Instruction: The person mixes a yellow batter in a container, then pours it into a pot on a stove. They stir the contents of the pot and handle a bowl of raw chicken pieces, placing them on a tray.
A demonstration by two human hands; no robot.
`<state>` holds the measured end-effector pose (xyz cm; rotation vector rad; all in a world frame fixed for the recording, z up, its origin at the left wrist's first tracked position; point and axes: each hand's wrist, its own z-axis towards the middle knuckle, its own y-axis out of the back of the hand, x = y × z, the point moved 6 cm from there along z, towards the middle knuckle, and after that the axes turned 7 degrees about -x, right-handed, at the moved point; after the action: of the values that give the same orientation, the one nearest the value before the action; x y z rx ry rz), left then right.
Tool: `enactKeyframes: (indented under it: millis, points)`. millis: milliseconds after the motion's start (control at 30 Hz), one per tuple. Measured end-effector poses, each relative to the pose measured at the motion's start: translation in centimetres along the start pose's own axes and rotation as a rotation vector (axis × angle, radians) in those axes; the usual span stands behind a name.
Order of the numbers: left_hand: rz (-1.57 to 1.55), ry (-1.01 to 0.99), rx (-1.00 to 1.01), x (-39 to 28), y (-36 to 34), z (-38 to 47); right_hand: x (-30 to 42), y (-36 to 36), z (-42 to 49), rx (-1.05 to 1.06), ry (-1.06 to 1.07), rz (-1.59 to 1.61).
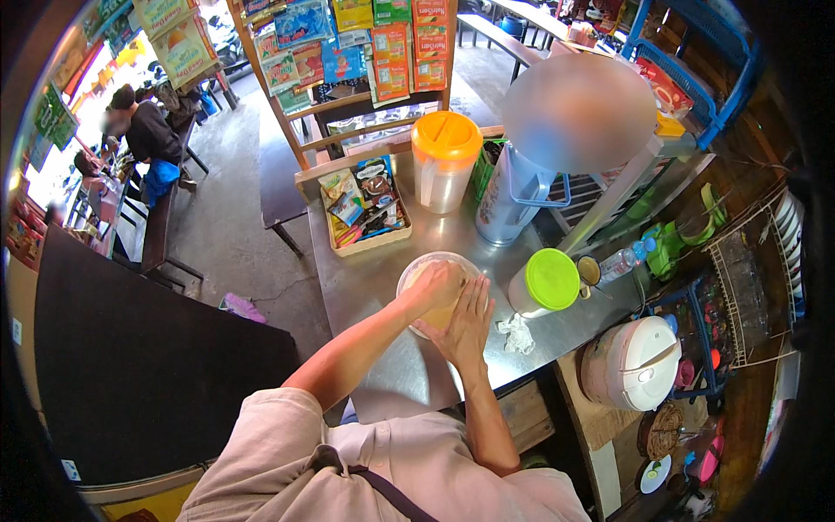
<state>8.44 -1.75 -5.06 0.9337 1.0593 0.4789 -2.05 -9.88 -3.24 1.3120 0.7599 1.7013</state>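
A round, pale plastic tub (406,276) stands on the steel tabletop (398,365) before me, with something yellowish-orange (440,318) inside. My left hand (438,286) reaches over the tub with its fingers curled down. Whether it grips anything is hidden. Flat and angled across the tub's right side lies my right hand (468,321), fingers stretched out and thumb spread toward the near rim. Right of the tub are a crumpled white tissue or plastic (516,334) and a white canister with a lime-green lid (552,279).
Behind stand a tray of sachets (372,245), an orange-lidded pitcher (443,163) and a blue flowered jug (505,202). A glass mug (588,269) and plastic bottle (616,264) are right. A white lidded bucket (629,362) sits nearer. Sachets (391,52) hang ahead; a person (151,134) sits left.
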Motion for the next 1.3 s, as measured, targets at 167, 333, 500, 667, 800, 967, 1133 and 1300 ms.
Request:
enactKeyframes:
  millis: [167, 333, 500, 667, 800, 967, 1133, 1300]
  points:
    - [0.124, 0.062, 0.157, 1.1, 1.5, -2.2, -0.2, -0.3, -0.1, 0.016, -0.009, 0.009]
    - [0.077, 0.032, -0.044, 1.1, 2.2, 0.1, -0.1, -0.3, 0.0, 0.015, -0.002, 0.01]
    - [0.039, -0.016, 0.122, 0.2, -0.6, -1.1, -0.2, -0.3, -0.1, 0.006, -0.003, 0.008]
    - [0.161, 0.045, 0.029, 2.7, 2.3, -0.5, 0.0, -0.4, 0.0, 0.015, 0.012, -0.007]
    - [0.043, -0.008, -0.04, 1.5, 1.2, 1.1, 0.1, -0.4, 0.1, 0.034, 0.006, -0.021]
    - [0.097, -0.014, 0.226, 1.4, -0.6, -1.5, 0.1, -0.3, 0.2, 0.047, 0.011, -0.012]
    - [0.137, 0.06, -0.016, 3.2, 2.9, -0.5, 0.1, -0.4, 0.2, 0.045, 0.017, -0.015]
    - [0.015, 0.008, 0.003, 0.4, 1.0, -0.3, 0.2, -0.4, 0.2, 0.029, 0.031, -0.005]
